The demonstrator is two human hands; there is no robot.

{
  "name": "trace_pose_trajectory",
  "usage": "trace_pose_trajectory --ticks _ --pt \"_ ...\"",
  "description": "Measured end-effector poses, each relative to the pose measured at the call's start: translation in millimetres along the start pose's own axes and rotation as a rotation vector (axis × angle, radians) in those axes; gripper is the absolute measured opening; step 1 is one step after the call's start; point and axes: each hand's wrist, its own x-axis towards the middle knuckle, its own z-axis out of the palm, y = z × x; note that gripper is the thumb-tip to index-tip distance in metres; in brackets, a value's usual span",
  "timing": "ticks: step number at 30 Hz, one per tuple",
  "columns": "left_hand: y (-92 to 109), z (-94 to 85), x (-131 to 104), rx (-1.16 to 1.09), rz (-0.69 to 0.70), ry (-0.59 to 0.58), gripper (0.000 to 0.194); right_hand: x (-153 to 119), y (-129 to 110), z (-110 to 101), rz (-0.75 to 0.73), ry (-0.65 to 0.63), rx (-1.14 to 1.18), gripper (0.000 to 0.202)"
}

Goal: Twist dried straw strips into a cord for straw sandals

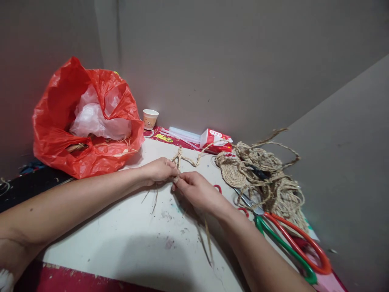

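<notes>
pinching a braided straw-coloured cord point(179, 156), the left hand point(162, 169) and right hand point(194, 188) meet over the counter point(100, 239); the cord extends beyond them, coiled rope point(288, 194) and scissors point(258, 209) lie to their right, a red bag point(88, 162) to their left.

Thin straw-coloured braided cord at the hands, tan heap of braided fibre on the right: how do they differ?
The thin straw-coloured braided cord is held by the left hand and right hand; the tan heap of braided fibre is in neither. The cord makes a slim, bent line; the heap is far bulkier, piled in tangles. Both are tan and plaited.
</notes>
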Motion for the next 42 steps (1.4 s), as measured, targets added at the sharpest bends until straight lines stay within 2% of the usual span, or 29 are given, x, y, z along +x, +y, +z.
trace_pose_trajectory --ticks 4,7,9,10,13,14,15,16,18,19,20,23,25,28,32,35,38,42 --pt "4 3.3 -4 -0.093 -0.062 -0.001 0.029 -6 -6 17 -0.034 0.078 -0.175 0.024" --pt "6 3.2 -5 -0.166 -0.080 -0.019 0.022 -16 -17 22 -0.020 0.070 -0.350 0.021" --pt "7 2.2 -5 -0.175 -0.068 -0.018 0.018 -27 -29 19 -0.061 -0.032 -0.469 0.020" --pt "8 1.6 -6 -0.166 -0.057 -0.015 0.018 -33 -35 15 -0.110 -0.128 -0.487 0.021" --pt "9 -0.1 -6 -0.137 -0.045 -0.011 0.018 -44 -45 -5 -0.265 -0.447 -0.244 0.023" --pt "9 -0.6 -6 -0.133 -0.043 -0.009 0.018 -43 -44 -13 -0.262 -0.456 -0.130 0.027" --pt "9 -1.1 -6 -0.133 -0.041 -0.013 0.019 -40 -40 -22 -0.220 -0.357 -0.045 0.031" --pt "9 -1.5 -6 -0.134 -0.038 -0.021 0.019 -35 -34 -29 -0.169 -0.167 0.015 0.036" --pt "8 -2.3 -6 -0.135 -0.032 -0.049 0.020 -21 -17 -37 -0.070 0.306 0.028 0.036" --pt "8 -2.6 -6 -0.134 -0.031 -0.061 0.019 -13 -9 -37 -0.029 0.412 0.055 0.033" --pt "8 -2.9 -6 -0.132 -0.030 -0.067 0.019 -6 -1 -35 0.015 0.418 0.114 0.032" --pt "8 -3.2 -7 -0.114 -0.011 -0.075 0.022 9 14 -20 0.126 0.129 0.391 0.036" --pt "8 -3.1 -7 -0.101 -0.006 -0.072 0.026 12 16 -10 0.148 0.014 0.476 0.040" --pt "8 -2.8 -7 -0.100 -0.009 -0.089 0.026 12 17 -5 0.152 -0.032 0.532 0.041" --pt "8 -3.6 -7 -0.100 0.035 -0.183 0.022 13 23 -12 0.173 -0.145 0.602 0.041" --pt "7 -6.3 -6 -0.065 0.066 -0.207 0.020 15 27 -17 0.181 -0.218 0.676 0.039" --pt "7 -11.7 -5 0.091 0.111 -0.179 0.019 15 27 -18 0.176 -0.232 0.751 0.040" --pt "15 -18.4 -7 0.439 0.229 -0.103 0.018 14 22 -13 0.199 -0.184 0.811 0.037"
